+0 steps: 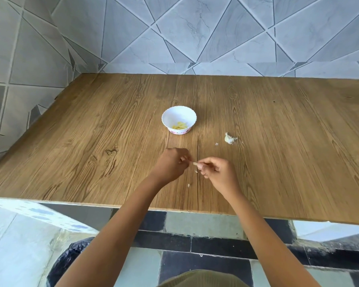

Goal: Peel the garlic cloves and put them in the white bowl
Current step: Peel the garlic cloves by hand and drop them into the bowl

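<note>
The person held a small garlic clove [195, 163] between both hands, just above the wooden table [91, 141] and close to its near edge. The right hand [218, 172] pinched the clove with its fingertips. The left hand [170, 164] had its fingers curled and pinched the other end, maybe a strip of skin; it was too small to tell which. The white bowl [178, 113] stood further back on the table, well apart from the hands. Some yellow peeled cloves [179, 125] lay at its bottom. A lump of garlic [230, 138] with its skin on lay to the right of the bowl, near it but not touching. A little bit of skin [188, 185] lay on the table between the wrists.

The clove looked very small and light, so it could easily slip out of the fingers. Its skin was likely thin and dry like paper, and would tear. The clove under it was likely hard, and a bit slippery once bare. A good way seemed to be to hold the fat part firmly with one hand and pull the skin from the tip with the other
</note>
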The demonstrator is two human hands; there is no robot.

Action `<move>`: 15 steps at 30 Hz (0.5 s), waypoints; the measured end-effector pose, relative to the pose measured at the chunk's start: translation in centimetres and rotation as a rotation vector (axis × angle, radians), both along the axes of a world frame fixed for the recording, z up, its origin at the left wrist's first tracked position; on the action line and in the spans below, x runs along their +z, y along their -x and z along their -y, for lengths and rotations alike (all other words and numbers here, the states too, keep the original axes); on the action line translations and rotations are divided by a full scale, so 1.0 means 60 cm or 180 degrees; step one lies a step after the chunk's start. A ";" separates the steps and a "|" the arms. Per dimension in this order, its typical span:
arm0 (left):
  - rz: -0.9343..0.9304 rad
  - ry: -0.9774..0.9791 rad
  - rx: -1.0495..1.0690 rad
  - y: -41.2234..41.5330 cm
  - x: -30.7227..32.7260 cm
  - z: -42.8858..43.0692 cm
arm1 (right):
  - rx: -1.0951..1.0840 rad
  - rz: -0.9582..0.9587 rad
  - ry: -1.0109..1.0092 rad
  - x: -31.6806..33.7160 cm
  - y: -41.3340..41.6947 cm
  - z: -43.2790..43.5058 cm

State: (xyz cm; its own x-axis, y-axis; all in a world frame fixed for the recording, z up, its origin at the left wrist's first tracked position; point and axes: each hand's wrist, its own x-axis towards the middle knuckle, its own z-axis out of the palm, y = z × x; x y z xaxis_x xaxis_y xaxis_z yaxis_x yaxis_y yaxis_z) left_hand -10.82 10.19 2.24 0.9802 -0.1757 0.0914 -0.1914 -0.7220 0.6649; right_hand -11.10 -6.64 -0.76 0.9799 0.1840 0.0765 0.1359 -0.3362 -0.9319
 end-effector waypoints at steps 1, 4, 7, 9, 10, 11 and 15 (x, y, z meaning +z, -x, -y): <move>-0.0081 0.0171 -0.0032 0.001 0.005 -0.001 | 0.0027 -0.0111 -0.0171 0.004 -0.001 0.000; -0.0680 0.1121 -0.0015 0.008 0.018 -0.001 | 0.0171 -0.0624 -0.0702 0.015 0.003 0.000; -0.1212 0.1965 0.0044 0.015 0.028 0.002 | 0.0363 -0.0951 -0.1190 0.022 0.010 -0.001; -0.1374 0.2274 0.0103 0.017 0.029 0.003 | 0.0405 -0.0970 -0.1289 0.023 0.011 -0.001; -0.1418 0.2370 0.0161 0.017 0.029 0.004 | 0.0400 -0.0885 -0.1248 0.023 0.012 -0.001; -0.1449 0.2425 0.0231 0.017 0.029 0.005 | 0.0373 -0.0715 -0.1148 0.022 0.011 -0.001; -0.1367 0.2194 0.0355 0.020 0.035 0.011 | 0.0297 0.0237 -0.0554 0.014 0.009 0.004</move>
